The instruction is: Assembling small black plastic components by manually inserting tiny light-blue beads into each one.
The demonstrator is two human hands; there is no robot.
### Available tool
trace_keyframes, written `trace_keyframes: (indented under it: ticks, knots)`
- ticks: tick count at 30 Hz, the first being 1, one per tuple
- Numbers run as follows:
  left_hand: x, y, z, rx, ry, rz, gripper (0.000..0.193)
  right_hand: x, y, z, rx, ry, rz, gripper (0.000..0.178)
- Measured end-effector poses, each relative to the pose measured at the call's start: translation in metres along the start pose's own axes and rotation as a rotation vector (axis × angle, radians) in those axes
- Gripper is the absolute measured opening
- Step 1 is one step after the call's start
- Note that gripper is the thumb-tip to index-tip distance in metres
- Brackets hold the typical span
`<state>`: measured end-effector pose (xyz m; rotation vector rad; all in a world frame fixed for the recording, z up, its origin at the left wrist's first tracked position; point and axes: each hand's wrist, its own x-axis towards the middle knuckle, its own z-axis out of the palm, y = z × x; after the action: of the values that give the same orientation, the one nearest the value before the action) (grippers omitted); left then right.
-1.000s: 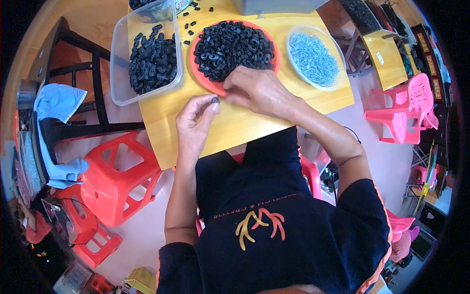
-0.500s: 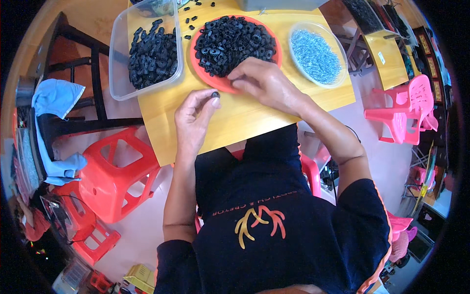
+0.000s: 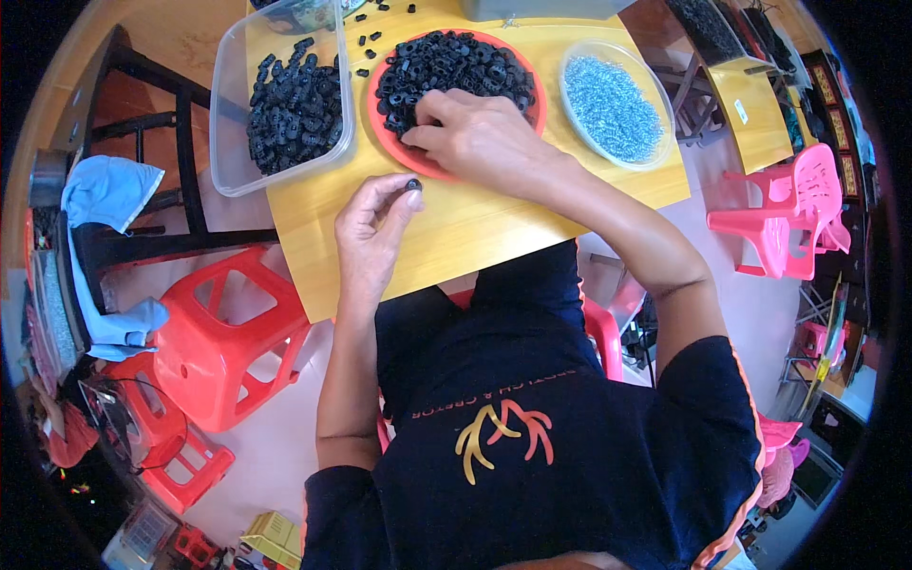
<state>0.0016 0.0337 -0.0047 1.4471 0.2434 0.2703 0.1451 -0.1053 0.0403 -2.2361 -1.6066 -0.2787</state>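
Note:
Between thumb and fingertips, my left hand (image 3: pixel 373 218) pinches a small round black plastic part (image 3: pixel 412 185), just off the table's near side. My right hand (image 3: pixel 480 133) reaches over the near part of a red round tray (image 3: pixel 384 142) heaped with small black plastic pieces (image 3: pixel 456 71). Its thumb and fingers are bent down at the heap's edge, and whether they grip a piece cannot be made out. To the left stands a clear plastic tub (image 3: pixel 228 114) with black parts (image 3: pixel 299 119) in it. A clear round bowl of small pale-blue springs (image 3: pixel 616 104) is at the right.
The yellow wooden table (image 3: pixel 456 242) carries all of these. Several loose black pieces (image 3: pixel 369 46) lie between tub and tray. A grey bin (image 3: pixel 541 8) stands at the far edge. Red stools (image 3: pixel 218 351) are on the left, a pink chair (image 3: pixel 784 214) on the right.
My right hand has moved left and a little further over the heap in the red tray. My left hand, still pinching the black part, has barely shifted.

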Motion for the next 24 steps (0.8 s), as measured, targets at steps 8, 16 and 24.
trace_keyframes:
  ticks: [8, 16, 24]
  knots:
    - [0.0, -0.001, -0.001, -0.015, 0.01, 0.003, 0.017, 0.013, 0.0, 0.009, -0.113, -0.073, -0.072, 0.013]
    - [0.001, -0.001, -0.002, -0.006, 0.005, -0.004, 0.018, 0.012, 0.003, 0.006, 0.019, -0.032, -0.051, 0.011]
    - [0.002, 0.012, 0.007, -0.093, -0.001, 0.017, 0.019, -0.011, 0.004, -0.019, 1.309, -0.129, 0.64, 0.008]
